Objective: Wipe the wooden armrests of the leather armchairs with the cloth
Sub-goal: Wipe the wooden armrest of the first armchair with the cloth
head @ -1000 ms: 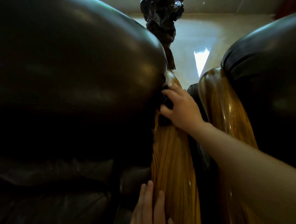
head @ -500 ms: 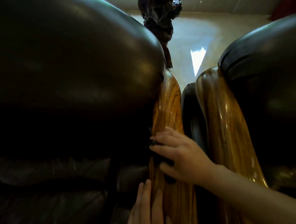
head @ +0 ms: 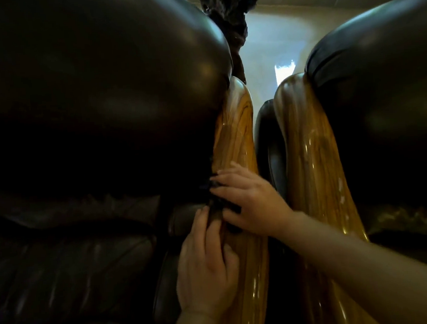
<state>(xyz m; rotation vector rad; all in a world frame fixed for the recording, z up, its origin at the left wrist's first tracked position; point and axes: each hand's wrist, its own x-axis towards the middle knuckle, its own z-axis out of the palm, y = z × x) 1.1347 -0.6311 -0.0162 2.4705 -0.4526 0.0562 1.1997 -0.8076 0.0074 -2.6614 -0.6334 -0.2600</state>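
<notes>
Hands meet at the centre of your view, on the glossy golden-brown wooden armrest (head: pixel 234 145) of the dark brown leather armchair (head: pixel 89 94) that fills everything from 7 to 11 o'clock. Your right hand (head: pixel 250 204) lies across that armrest with its fingers spread and curled over a dark, fuzzy cloth (head: pixel 217 202), pressing it against the wood at the seam with the leather; most of the cloth is hidden under the fingers. Your left hand (head: pixel 205 271), at 6 o'clock, rests flat along the same armrest, fingers nearly straight and pointing towards 12, gripping nothing, its fingertips touching the cloth's lower edge just beside the right hand. Towards 3 o'clock, a second polished wooden armrest (head: pixel 308 160) runs alongside, apart from the first by a narrow dark gap, and belongs to a second dark leather armchair (head: pixel 379 87). At 12 o'clock a dark gnarled carved piece (head: pixel 230 14) stands against the pale glossy floor (head: pixel 275 43).
</notes>
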